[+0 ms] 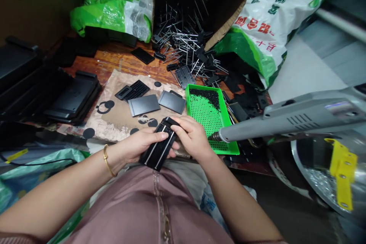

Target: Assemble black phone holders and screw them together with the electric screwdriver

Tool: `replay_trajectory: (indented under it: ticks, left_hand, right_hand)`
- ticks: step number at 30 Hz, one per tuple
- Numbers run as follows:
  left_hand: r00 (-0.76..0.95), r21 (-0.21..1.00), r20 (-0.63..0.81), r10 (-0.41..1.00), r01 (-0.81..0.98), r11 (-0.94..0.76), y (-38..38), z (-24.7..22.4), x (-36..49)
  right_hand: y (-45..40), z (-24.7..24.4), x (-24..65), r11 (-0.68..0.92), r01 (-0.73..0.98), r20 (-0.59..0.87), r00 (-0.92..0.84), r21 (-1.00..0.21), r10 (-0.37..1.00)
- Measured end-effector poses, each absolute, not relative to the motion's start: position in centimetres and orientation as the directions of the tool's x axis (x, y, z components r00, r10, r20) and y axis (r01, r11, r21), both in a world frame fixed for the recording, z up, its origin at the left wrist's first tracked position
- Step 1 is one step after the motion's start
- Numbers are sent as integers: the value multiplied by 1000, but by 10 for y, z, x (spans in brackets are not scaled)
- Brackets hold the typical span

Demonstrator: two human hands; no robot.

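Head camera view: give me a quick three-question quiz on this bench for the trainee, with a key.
1. What do the left hand and right hand hold together: A, a yellow bracket; B, a black slotted part with metal rods; C, a cardboard box?
2. True or false: the gold bangle is on the left wrist.
3. Fill in the colour: the perforated tray beside the hands is ____.

Key: 1 B; 2 true; 3 green.

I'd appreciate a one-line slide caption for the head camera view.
Left hand and right hand hold a black part with metal rods beside a green tray.
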State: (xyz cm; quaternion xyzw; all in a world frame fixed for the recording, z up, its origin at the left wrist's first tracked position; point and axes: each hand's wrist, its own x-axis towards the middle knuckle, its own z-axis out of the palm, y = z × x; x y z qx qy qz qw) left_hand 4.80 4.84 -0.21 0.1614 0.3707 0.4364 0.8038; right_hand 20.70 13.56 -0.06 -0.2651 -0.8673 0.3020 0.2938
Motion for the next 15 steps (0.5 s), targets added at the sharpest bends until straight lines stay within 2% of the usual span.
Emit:
replay_trajectory:
  ticks: [9,15]
  left_hand:
    - [226,659,-495,839,-532,532,49,-9,52]
    - [181,715,-514,838,-450,535,48,-8,55]
  right_hand:
    - [134,5,200,745,410,281,-743,-526,608]
    - [134,14,197,752,463,200,-774,-470,601]
